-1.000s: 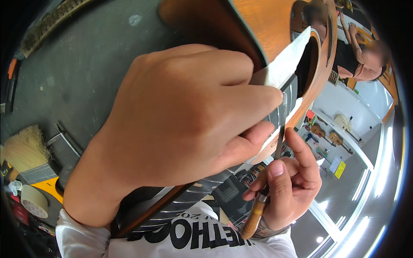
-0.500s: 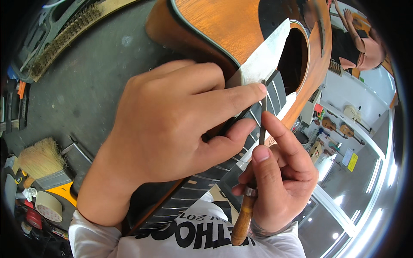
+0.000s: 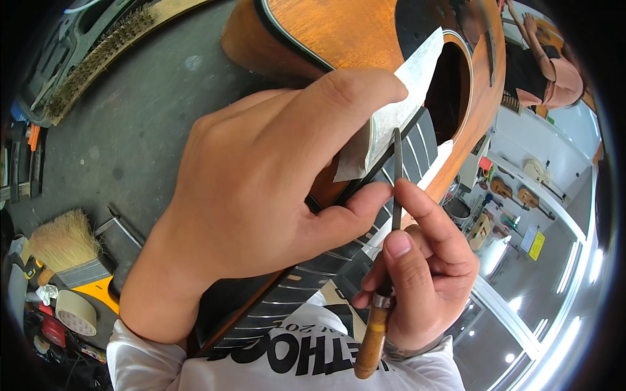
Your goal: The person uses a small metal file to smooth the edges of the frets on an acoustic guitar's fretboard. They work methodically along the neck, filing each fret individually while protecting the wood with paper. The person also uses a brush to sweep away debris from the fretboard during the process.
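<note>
Presently, right hand (image 3: 427,280): it is closed around a slim metal file (image 3: 398,212), with thumb and index finger placed along the blade.
File: its blade points away from the person, over the upper part of the fretboard (image 3: 306,280); the wooden handle hangs down toward the shirt (image 3: 306,348). I cannot tell if the blade touches a fret.
Left hand (image 3: 254,176): thumb and index finger are spread wide, and no object is seen between them; the other fingers are mostly hidden. The thumb tip is just beside the blade.
White sheet (image 3: 417,72): it lies on the guitar body (image 3: 326,32), along the fretboard edge, near the sound hole (image 3: 450,78).
Workbench (image 3: 156,85): at left, a wide brush (image 3: 72,254) and a tape roll (image 3: 76,313) are close together.
</note>
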Motion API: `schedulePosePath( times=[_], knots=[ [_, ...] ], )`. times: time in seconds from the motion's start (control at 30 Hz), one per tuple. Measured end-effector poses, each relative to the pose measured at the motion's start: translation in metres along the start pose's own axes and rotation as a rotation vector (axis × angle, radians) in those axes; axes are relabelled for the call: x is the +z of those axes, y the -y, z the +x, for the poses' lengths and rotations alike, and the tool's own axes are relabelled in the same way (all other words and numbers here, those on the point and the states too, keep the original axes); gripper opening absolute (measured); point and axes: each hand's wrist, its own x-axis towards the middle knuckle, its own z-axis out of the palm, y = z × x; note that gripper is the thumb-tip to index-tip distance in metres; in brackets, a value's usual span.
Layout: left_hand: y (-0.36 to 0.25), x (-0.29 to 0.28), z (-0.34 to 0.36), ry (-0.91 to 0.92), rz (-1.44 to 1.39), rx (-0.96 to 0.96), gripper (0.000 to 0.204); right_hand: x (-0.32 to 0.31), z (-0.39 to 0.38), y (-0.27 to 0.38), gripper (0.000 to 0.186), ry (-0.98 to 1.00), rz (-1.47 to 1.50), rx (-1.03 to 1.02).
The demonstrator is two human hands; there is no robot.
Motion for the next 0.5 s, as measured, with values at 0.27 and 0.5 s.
schedulePosePath(
  times=[0.27, 0.5],
  knots=[
    [0.002, 0.000, -0.003, 0.014, -0.023, -0.002, 0.059, 0.010, 0.000, 0.012, 0.047, -0.111, 0.025, 0.105],
    [0.004, 0.002, -0.003, 0.006, -0.021, 0.003, 0.057, 0.003, 0.002, -0.008, 0.048, -0.229, 0.003, -0.210]
  ],
)
